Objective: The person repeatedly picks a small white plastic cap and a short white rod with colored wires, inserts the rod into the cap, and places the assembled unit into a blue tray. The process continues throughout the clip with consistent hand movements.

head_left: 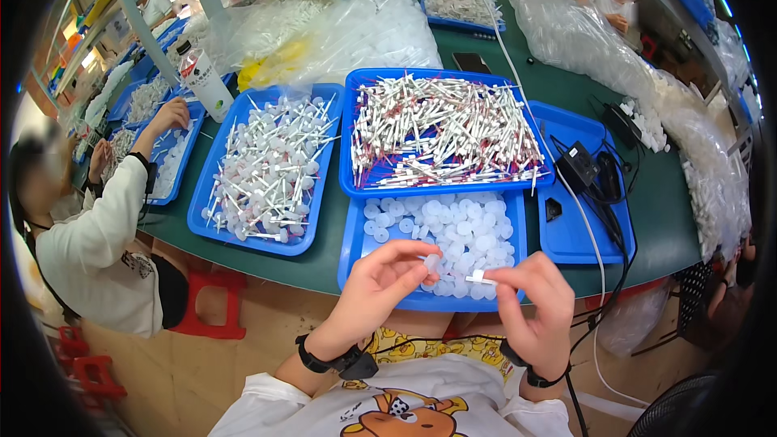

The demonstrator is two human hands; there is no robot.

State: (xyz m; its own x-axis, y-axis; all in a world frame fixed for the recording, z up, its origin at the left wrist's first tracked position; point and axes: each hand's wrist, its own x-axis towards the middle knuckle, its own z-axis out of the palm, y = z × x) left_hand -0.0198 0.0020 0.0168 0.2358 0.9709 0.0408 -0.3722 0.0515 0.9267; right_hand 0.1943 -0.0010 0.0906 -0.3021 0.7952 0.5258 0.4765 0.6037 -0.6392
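Note:
My left hand (380,282) pinches a small round translucent plastic cap (432,262) between thumb and fingertips. To its right, my right hand (536,307) grips a thin white plastic stick (477,277) with a wider head, between thumb and forefinger. The cap and the stick are apart. Both hands are over the near edge of a blue tray (350,235) of loose translucent caps (465,235). Behind it, partly overlapping it, a second blue tray (350,163) is heaped with white sticks (445,125), some with reddish ends.
Left stands a blue tray (199,214) of sticks with caps on. A white bottle (204,81) and plastic bags (380,32) are behind it. On the right, a black adapter (577,166) and cables lie over another blue tray (558,235). A co-worker (97,235) sits at left.

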